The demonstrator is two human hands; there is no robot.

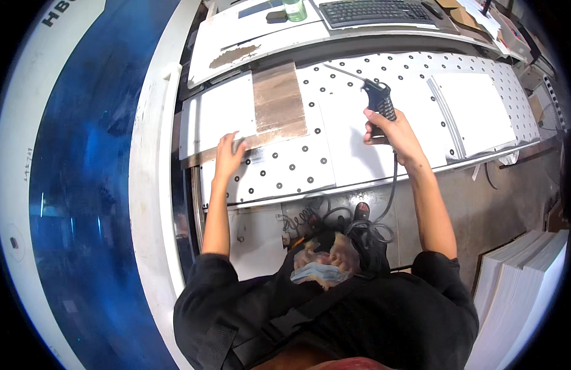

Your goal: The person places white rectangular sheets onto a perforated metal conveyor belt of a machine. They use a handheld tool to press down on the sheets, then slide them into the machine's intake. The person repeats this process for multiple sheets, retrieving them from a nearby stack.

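A white table with round black studs (pixel 254 182) is bordered at left by a blue-and-white machine (pixel 88 160). Over the table, a thin-nozzled black air gun (pixel 377 95) is gripped in the right hand (pixel 394 133); the left hand (pixel 228 154), loosely spread, is held beside a brown wood-grained panel (pixel 277 102). Grey floor (pixel 470 213) is exposed between the near edge and stacked white boards (pixel 513 290).

My bare left forearm (pixel 217 213) reaches forward, leaning slightly to my right, and my left hand (pixel 229 156) is open at its end, fingers loosely bent, thumb a little apart. My bare right forearm (pixel 436 213) slants forward and inward to the wrist (pixel 415 161), and my right hand (pixel 394 131) is curled into a grip, thumb pointing leftward, fingers folded in below it.
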